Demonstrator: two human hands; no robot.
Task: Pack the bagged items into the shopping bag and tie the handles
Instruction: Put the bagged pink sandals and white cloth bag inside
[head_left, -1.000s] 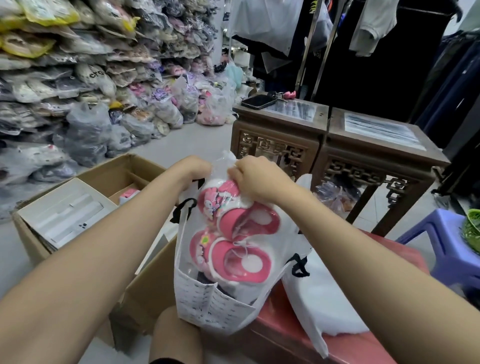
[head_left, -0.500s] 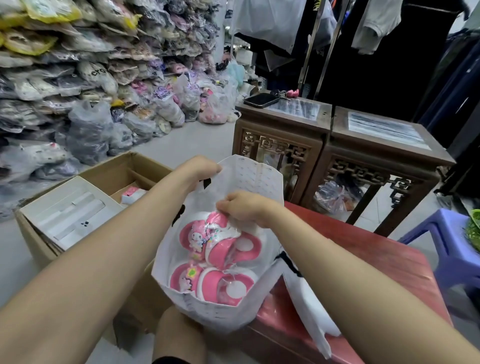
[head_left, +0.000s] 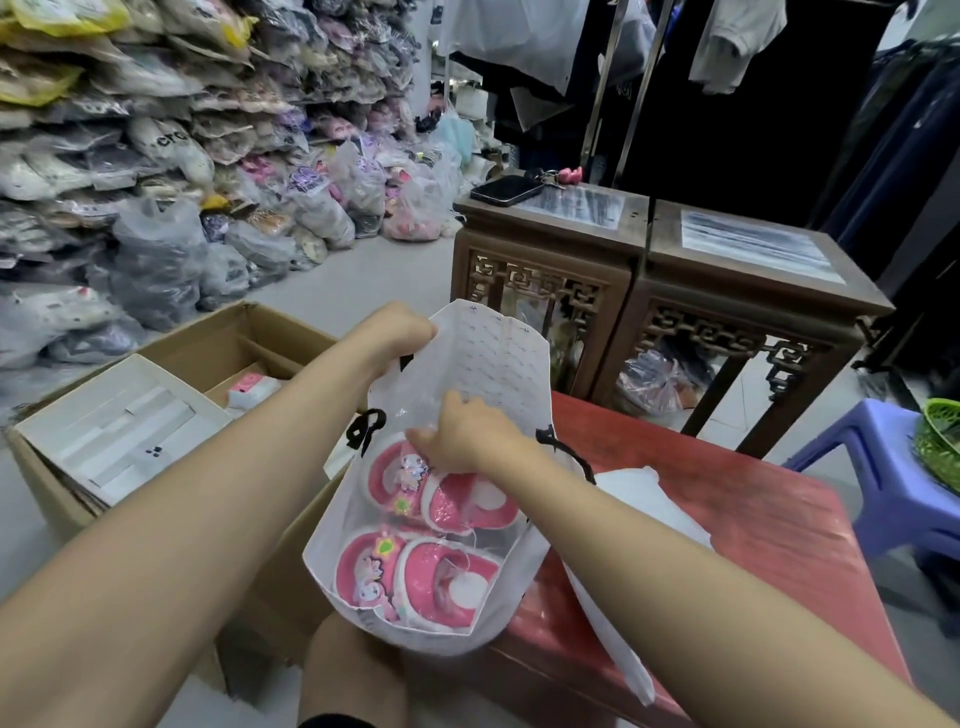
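A white shopping bag (head_left: 498, 353) with small grey print and black handles stands open on the near left corner of a red table (head_left: 727, 509). My left hand (head_left: 400, 332) grips its far left rim and holds the mouth up. Two clear-bagged pairs of pink children's shoes (head_left: 441, 499) lie inside, one pair above the other. My right hand (head_left: 467, 436) is inside the bag's mouth, pinching the clear plastic of the upper pair.
An open cardboard box (head_left: 249, 338) with white cartons stands to the left. More white bags (head_left: 649, 499) lie on the table to the right. Two carved wooden stands (head_left: 545, 260) sit behind, one bearing a phone (head_left: 506, 189). A purple stool (head_left: 878, 467) stands at the right. Bagged shoes are piled along the left wall.
The bagged shoes have gone down from above the rim into the shopping bag. My right hand followed them in, and my left hand has pulled the far rim up and open.
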